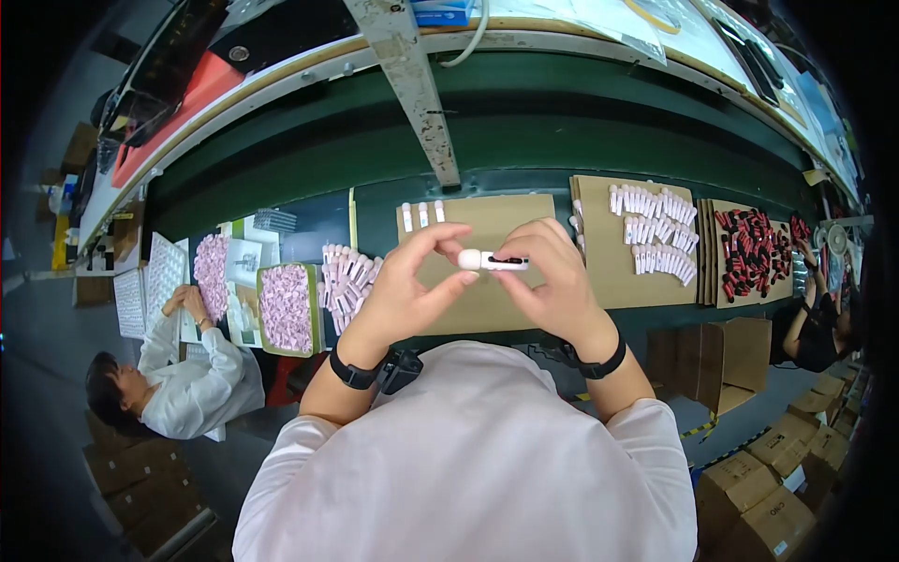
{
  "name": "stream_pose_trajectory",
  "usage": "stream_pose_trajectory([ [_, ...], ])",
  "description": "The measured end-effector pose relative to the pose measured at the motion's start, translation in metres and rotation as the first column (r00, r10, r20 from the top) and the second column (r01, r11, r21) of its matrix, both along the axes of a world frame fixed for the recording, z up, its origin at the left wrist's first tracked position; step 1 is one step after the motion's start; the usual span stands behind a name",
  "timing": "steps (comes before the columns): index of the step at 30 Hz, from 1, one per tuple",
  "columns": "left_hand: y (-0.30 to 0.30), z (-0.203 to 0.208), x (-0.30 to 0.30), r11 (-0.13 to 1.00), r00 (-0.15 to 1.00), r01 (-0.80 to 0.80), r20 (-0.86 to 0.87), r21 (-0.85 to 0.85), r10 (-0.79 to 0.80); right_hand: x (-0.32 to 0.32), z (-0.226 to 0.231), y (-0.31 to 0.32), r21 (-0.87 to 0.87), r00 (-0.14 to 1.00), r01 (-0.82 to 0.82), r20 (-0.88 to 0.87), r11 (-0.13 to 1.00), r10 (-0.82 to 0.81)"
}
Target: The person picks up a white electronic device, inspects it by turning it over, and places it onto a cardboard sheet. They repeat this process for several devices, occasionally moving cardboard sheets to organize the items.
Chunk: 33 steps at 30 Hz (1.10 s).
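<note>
My right hand [559, 281] pinches a small white wand [471, 259] with a round pale head and a dark oval inset on its side. The wand lies roughly level above a brown cardboard sheet [510, 208], its head pointing left. My left hand [405, 290] is beside that head, thumb and forefinger spread apart; whether another finger touches it I cannot tell. Toward the sheet's far left corner stand three similar wands [423, 215]. Just left of my left hand is a heap of pink-and-white wands [346, 281].
A green-rimmed tray [315, 314] of small pink parts sits at left, near a seated person [201, 389]. To the right, rows of wands [660, 230] and red-and-black parts [752, 253] lie on cardboard. Another person [817, 323] works far right. An open carton [688, 365] stands below the table edge.
</note>
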<state>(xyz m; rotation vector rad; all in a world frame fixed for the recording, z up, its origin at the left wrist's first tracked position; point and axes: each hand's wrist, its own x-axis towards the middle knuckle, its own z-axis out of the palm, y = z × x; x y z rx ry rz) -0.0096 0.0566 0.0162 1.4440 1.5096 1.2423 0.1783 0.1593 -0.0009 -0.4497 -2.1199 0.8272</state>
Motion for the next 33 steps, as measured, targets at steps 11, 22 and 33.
stream_pose_trajectory([
  [11,-0.029,0.026,-0.005,0.946,0.996,0.065,-0.080,0.317,-0.041,-0.010,0.039,-0.042,-0.094,0.982,-0.111,-0.166,0.989,0.094],
  [22,-0.036,0.032,-0.008,0.926,0.992,0.110,-0.099,0.362,-0.079,-0.013,0.042,-0.049,-0.049,0.975,-0.134,-0.184,0.990,0.123],
  [33,-0.035,0.031,-0.008,0.923,0.989,0.121,-0.123,0.364,-0.081,-0.008,0.040,-0.048,-0.140,0.983,-0.112,-0.160,0.984,0.089],
])
